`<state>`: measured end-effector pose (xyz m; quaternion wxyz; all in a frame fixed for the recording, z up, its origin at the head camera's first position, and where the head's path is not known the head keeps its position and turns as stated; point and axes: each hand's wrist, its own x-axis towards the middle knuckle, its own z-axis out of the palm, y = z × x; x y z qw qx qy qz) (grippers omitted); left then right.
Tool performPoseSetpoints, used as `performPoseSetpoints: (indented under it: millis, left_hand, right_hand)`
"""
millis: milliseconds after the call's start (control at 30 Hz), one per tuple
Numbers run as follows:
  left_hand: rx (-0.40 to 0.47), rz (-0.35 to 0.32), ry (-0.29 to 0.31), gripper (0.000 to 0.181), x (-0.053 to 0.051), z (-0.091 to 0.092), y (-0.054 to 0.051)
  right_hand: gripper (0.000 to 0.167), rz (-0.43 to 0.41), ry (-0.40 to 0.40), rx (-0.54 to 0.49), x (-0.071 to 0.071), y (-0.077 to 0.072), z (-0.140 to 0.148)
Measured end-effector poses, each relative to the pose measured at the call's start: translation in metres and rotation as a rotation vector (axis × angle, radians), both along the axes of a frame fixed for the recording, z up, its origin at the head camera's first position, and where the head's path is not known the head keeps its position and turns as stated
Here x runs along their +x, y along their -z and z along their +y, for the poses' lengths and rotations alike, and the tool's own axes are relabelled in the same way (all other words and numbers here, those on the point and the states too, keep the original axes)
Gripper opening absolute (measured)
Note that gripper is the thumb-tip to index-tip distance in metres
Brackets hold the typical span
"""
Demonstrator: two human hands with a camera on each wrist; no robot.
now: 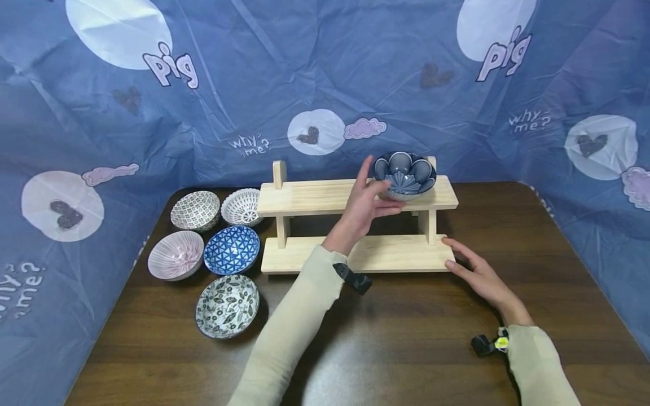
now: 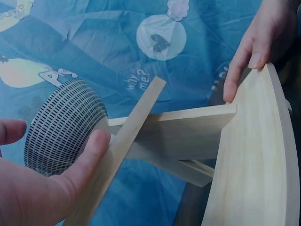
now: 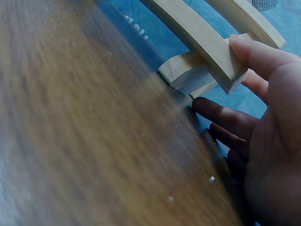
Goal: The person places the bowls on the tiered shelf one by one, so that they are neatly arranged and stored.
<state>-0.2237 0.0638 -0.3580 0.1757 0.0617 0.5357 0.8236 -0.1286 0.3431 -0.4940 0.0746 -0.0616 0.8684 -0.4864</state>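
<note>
So the left hand (image 1: 364, 204) is grasping one petal bowl (image 1: 408, 173) at the two-shelf rack's (image 1: 315, 195) upper right end, right hand (image 1: 481, 276) pinching its lower right end, five more bowls (image 1: 232, 250) over left on the bench (image 1: 406, 338).

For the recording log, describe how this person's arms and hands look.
The sleeves are long and cream. The left hand and right hand are gloveless, each with a small black wrist device; the right one shows a yellow-green patch.
</note>
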Motion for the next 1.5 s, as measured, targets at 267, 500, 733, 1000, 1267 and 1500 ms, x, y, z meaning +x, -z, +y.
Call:
performPoseSetpoints:
  millis: [267,500,733,1000,1267,1500]
  left_hand:
    - [-0.034,0.021,-0.05,0.073,0.009,-0.013,-0.001]
    - [-0.011,0.057,-0.079,0.07,0.023,-0.031,-0.003]
    - [0.013,0.088,-0.078,0.067,0.04,-0.051,-0.007]
    - [0.031,0.11,-0.059,0.066,0.055,-0.074,-0.003]
    - [0.052,0.127,-0.055,0.065,0.066,-0.087,-0.001]
    - [0.028,0.139,-0.066,0.066,0.075,-0.096,0.003]
  right_hand:
    - [0.057,0.023,0.0,0.018,0.002,0.001,0.0]
    - [0.056,0.039,-0.003,-0.017,0.002,0.002,-0.001]
    - [0.056,0.041,-0.004,-0.004,0.002,0.001,-0.001]
    - [0.058,0.001,-0.002,0.017,0.002,-0.002,-0.001]
    - [0.058,0.007,-0.005,0.013,0.002,-0.001,-0.001]
    - [0.059,-0.002,0.0,0.024,0.002,-0.001,-0.001]
